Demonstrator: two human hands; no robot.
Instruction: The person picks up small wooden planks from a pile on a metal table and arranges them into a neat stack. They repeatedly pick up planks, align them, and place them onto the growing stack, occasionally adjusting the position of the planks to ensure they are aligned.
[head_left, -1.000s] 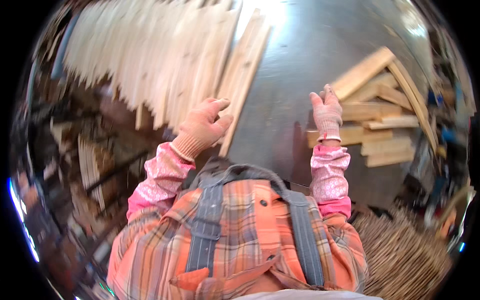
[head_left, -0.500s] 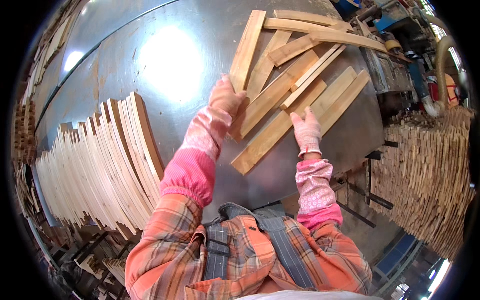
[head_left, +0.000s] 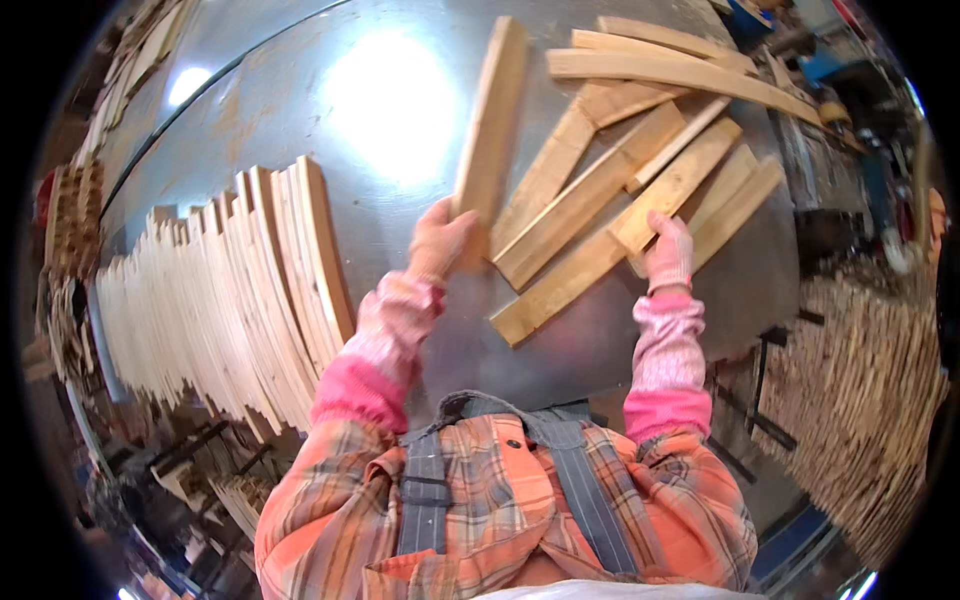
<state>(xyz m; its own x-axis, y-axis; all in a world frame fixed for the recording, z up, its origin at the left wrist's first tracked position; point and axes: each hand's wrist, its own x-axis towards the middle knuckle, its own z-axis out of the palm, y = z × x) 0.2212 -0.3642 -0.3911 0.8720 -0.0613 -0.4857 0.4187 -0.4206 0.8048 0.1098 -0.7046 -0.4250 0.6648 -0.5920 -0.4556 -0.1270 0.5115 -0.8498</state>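
Observation:
My left hand (head_left: pixel 440 240), in a pale glove, is closed around the near end of a wooden board (head_left: pixel 492 120), which points away from me over the metal table (head_left: pixel 400 250). My right hand (head_left: pixel 668 250), also gloved, grips the near end of a shorter wooden slat (head_left: pixel 675 188) that lies across other pieces. Between and beyond my hands is a loose pile of boards, among them a long board (head_left: pixel 600 180) and a lower one (head_left: pixel 555 290). Both boards I hold are partly covered by my fingers.
To my left stands a tight row of pale wooden strips (head_left: pixel 220 300) on the table. Curved boards (head_left: pixel 680 72) cross at the far right, near machinery (head_left: pixel 840 110). A big stack of strips (head_left: pixel 850 400) stands beyond the table's right edge.
My left hand has drawn its board away from the pile, to the left. My right hand has closed on a slat, which now lies on top of others. The view has shifted slightly.

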